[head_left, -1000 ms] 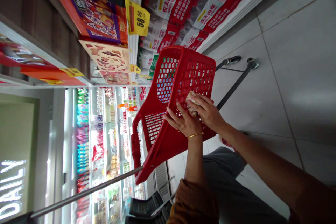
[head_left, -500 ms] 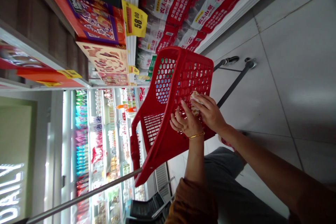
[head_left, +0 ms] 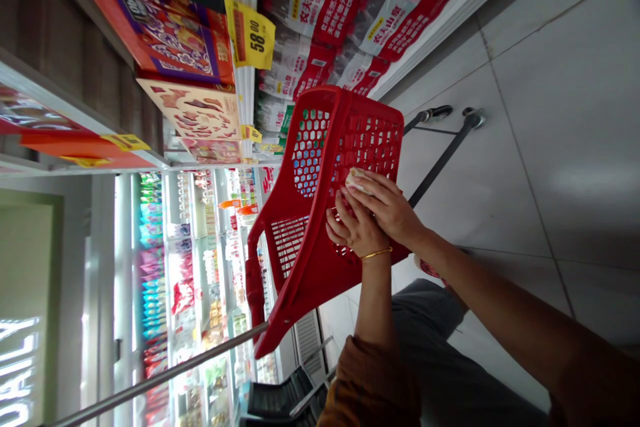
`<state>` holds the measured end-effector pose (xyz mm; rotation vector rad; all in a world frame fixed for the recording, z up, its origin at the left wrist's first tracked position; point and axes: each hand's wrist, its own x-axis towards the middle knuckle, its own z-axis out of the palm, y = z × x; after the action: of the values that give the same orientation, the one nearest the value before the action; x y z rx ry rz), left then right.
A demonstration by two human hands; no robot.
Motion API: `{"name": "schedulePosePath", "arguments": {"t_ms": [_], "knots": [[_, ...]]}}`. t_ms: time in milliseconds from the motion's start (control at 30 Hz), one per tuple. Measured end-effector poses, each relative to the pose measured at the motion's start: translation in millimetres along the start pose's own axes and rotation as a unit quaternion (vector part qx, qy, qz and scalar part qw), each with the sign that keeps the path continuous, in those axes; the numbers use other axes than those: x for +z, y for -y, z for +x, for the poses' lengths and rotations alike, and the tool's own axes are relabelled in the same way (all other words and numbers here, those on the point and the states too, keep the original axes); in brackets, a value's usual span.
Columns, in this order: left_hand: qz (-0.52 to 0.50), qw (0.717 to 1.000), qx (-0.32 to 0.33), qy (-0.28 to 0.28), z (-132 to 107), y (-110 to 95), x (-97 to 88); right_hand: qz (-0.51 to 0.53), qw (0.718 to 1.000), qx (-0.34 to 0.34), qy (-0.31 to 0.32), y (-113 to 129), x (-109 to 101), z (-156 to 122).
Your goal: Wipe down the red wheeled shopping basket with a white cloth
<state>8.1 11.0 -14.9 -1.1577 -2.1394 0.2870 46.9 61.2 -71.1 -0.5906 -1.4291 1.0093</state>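
A crumpled white cloth with yellowish patches (head_left: 356, 178) lies under the fingers of my right hand (head_left: 387, 203), pressed to the perforated side of a red plastic shopping cart (head_left: 295, 300). My right hand is closed over the cloth and mostly covers it. Beside it, my left hand (head_left: 357, 227), with a gold bracelet (head_left: 376, 253) at the wrist, has its fingers apart over the same side of the cart. The two hands touch or overlap where they meet. The left thumb is hidden.
The view is turned sideways. Red-labelled water bottles (head_left: 320, 0) and boxed goods (head_left: 175, 40) fill shelves near the cart, with a yellow price tag (head_left: 253, 33) on the edge. A metal pole (head_left: 165, 373) crosses the lower left. The cart's dark leg (head_left: 445, 160) meets the tiled floor (head_left: 575, 113).
My right hand and the cloth have slid up and left along the cart's side, closing the gap to my left hand. The left fingers have curled a little. The cart stays nearly still.
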Motion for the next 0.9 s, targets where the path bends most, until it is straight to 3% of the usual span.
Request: {"name": "schedulePosePath", "arguments": {"t_ms": [200,467,900], "knots": [[0.001,1.000,0.005,0.019,-2.9,1.5,5.9,0.005,0.999,-0.031,0.020,-9.5,0.3,7.3],[0.000,0.999,0.024,-0.044,-3.3,3.9,13.6,-0.028,0.999,-0.016,0.004,-28.9,8.5,-18.1],[-0.019,0.999,0.001,-0.051,-6.3,5.8,15.2,-0.046,0.998,0.014,-0.027,-37.5,8.3,-42.2]]}}
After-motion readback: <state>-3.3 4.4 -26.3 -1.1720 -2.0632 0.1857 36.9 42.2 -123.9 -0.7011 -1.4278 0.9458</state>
